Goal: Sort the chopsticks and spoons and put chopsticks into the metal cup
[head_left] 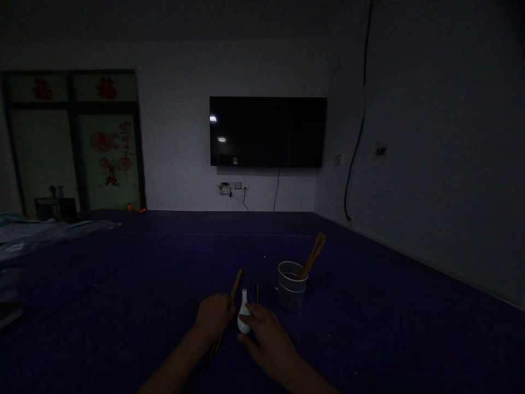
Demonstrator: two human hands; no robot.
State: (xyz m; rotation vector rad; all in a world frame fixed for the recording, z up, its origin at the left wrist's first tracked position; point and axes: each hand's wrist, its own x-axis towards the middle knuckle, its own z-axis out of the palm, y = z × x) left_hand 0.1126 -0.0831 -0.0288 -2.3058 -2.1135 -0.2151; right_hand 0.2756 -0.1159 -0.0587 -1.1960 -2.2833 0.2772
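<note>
My left hand (215, 315) is closed round a few wooden chopsticks (235, 284), whose ends stick out above and below the fist. To its right, a white soup spoon (244, 312) points its narrow handle away from me. My right hand (270, 340) has its fingers and thumb at the spoon's rounded end, one finger lying over it. Just beyond that hand are dark, thin utensils (257, 293), too dim to name. A metal cup (291, 298) stands to the right, with a bundle of wooden sticks (314, 254) leaning in it.
The dark blue surface (184, 257) runs back to the wall. Crumpled clear plastic (53, 236) lies at the left, and small orange things (139, 210) sit at the back. A television (268, 131) hangs on the wall, with a cable (355, 158) to its right. Light is dim.
</note>
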